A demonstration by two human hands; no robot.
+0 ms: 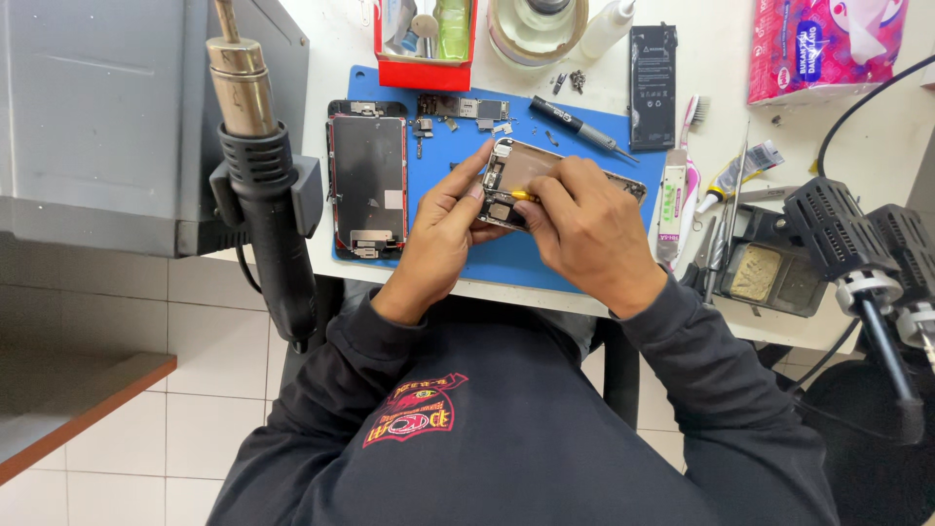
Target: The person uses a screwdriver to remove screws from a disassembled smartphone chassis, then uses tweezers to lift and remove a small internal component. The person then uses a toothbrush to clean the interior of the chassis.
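Both hands meet over the blue mat (pixel 545 255); the left hand (pixel 443 229) curls its fingers around the opened phone chassis (pixel 545 170), steadying it; the right hand (pixel 584 229), knuckles up, pinches a yellow-tipped tool (pixel 523 196) against the chassis interior.

opened phone housing (pixel 545 175): silver metal frame, screen removed, interior facing up with small components and a tan inner plate showing. it lies tilted on the blue mat, long axis running roughly from 10 o'clock to 4 o'clock, its near end partly covered. yellow-tipped tool (pixel 523 196): thin, short visible length, lying almost level, its tip pointing toward 9 o'clock and resting inside the lower part of the housing.
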